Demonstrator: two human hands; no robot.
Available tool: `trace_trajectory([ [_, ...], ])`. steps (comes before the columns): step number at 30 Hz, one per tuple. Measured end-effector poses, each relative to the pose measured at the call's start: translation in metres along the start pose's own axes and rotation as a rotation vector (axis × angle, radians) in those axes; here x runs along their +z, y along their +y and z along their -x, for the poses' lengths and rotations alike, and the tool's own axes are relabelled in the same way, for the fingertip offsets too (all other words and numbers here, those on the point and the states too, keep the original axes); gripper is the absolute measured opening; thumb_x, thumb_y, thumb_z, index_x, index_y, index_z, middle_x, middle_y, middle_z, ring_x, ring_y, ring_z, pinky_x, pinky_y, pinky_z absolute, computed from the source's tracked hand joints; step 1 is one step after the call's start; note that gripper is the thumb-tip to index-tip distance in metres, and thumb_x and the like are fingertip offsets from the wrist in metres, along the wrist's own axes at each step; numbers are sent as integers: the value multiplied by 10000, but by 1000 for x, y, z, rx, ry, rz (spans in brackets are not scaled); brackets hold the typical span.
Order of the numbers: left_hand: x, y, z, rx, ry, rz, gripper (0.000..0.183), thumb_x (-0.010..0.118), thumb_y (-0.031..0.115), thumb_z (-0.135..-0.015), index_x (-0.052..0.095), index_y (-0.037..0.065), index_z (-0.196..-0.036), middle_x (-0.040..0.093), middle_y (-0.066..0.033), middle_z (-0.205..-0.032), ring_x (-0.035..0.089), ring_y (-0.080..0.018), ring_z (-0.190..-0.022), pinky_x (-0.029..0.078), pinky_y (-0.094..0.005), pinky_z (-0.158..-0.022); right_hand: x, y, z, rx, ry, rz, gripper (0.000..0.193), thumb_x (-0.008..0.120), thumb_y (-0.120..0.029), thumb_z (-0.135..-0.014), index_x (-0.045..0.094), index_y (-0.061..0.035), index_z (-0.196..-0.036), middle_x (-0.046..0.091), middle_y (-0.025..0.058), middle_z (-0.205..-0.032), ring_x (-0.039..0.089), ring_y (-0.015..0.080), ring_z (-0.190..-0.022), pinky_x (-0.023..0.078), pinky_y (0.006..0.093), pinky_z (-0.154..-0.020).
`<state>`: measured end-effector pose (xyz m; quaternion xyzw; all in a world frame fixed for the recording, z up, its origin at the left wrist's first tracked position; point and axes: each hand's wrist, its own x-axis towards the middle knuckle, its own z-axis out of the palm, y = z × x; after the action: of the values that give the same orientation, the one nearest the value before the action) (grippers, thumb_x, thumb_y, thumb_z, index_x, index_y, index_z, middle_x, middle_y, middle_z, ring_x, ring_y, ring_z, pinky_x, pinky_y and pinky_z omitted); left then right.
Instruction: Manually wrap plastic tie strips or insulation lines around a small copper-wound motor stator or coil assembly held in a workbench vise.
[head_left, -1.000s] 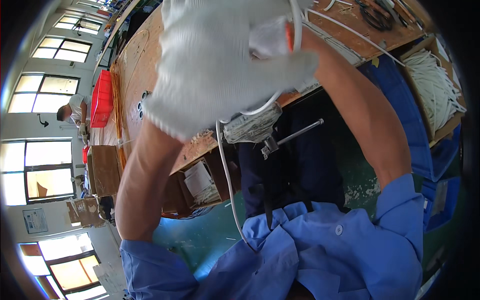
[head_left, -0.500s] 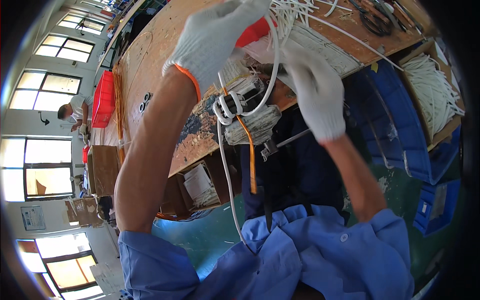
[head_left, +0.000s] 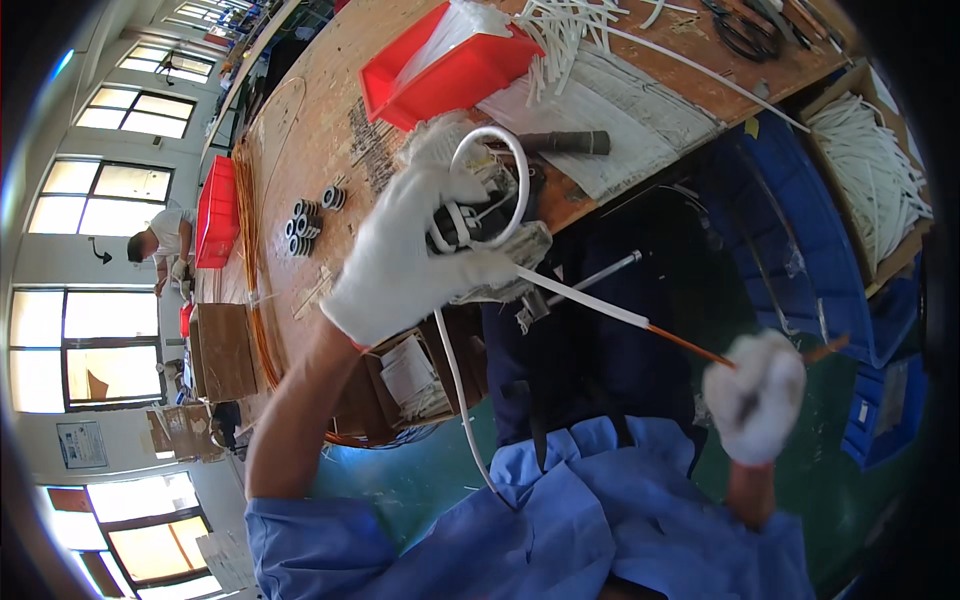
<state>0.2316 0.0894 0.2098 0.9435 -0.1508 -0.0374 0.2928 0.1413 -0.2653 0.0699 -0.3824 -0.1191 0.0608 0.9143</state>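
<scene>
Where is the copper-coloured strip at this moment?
In the head view, the copper-coloured strip is right of centre, between the white tube and the right hand.

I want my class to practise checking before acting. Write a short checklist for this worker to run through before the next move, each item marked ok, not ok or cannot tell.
1. Left hand at the wound dark piece: ok, fingers and thumb lie on either side.
2. Left grip firm: cannot tell from this view.
3. Right hand closed on the copper-coloured strip: ok, though the hand is blurred.
4. White sleeve straight between the hands: ok.
5. White loop snug against the piece: not ok, it stands wide open.
6. Scissors away from both hands: ok, on the bench.
</scene>
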Motion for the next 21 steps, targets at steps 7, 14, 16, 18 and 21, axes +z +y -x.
trace_trajectory([
  [7,38,-1,15,-219,204,386,779,932,47,-800,526,-17,-1462,630,-159,-1412,629,-200,-1287,554,-353,-1081,32,36,-46,-165,13,-15,356,600,-389,-1105,614,-35,-1130,533,42,-753,517,176,-637,402,330,-610],
  [14,53,11,2,-228,406,398,970,899,98,-845,369,-5,-1651,599,-207,-1521,627,-234,-1358,552,-374,-1103,112,104,-78,-241,-125,-129,623,461,-545,-1142,761,-5,-1064,752,145,-1020,706,304,-980,555,456,-980],
  [16,56,18,0,-275,426,280,887,842,89,-878,390,-14,-1635,623,-216,-1500,636,-241,-1349,540,-385,-1115,108,101,-82,-177,-136,-524,695,275,-573,-1169,643,-75,-854,622,77,-766,605,265,-728,559,447,-886],
  [18,62,18,-2,-249,484,162,840,816,81,-885,415,-25,-1616,647,-199,-1478,642,-233,-1336,535,-380,-1117,98,78,-74,-86,-60,-715,735,141,-556,-1188,516,-143,-709,465,17,-595,456,202,-544,537,409,-734],
  [21,69,3,-2,-182,570,158,620,792,88,-881,595,-2,-1463,679,-183,-1430,676,-285,-1280,527,-396,-1107,50,24,-11,111,72,-726,725,78,-503,-1196,457,-190,-663,368,-10,-546,314,146,-468,448,352,-577],
])
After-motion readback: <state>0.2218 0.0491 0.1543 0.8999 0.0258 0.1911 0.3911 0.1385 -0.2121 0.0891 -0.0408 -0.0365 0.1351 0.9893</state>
